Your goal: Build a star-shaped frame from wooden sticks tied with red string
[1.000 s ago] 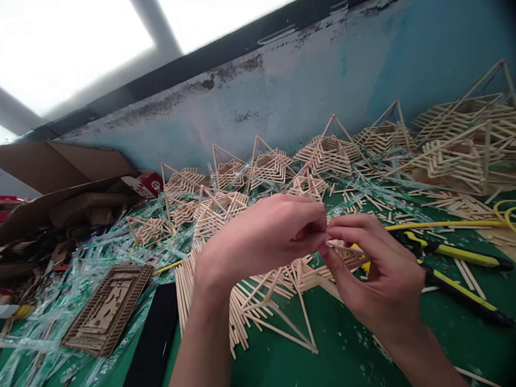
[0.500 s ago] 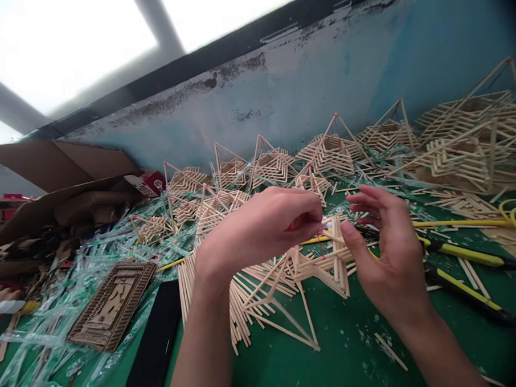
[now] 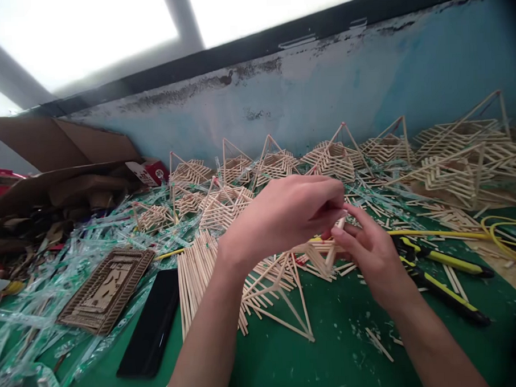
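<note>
Right of the phone [image 3: 149,326], the stick frame [image 3: 315,258] runs crosswise to the right hand [image 3: 374,254], the nearer, closed on its edge; the left hand [image 3: 287,212] pinches above, on what I can't tell.

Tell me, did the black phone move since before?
No. The black phone still lies between the brown plaque and the pile of sticks.

Windows [image 3: 292,6] up top are totally blown out, the tabletop [image 3: 274,369] sits dimmer, edges look stretched, and the far right corners go dark.
</note>
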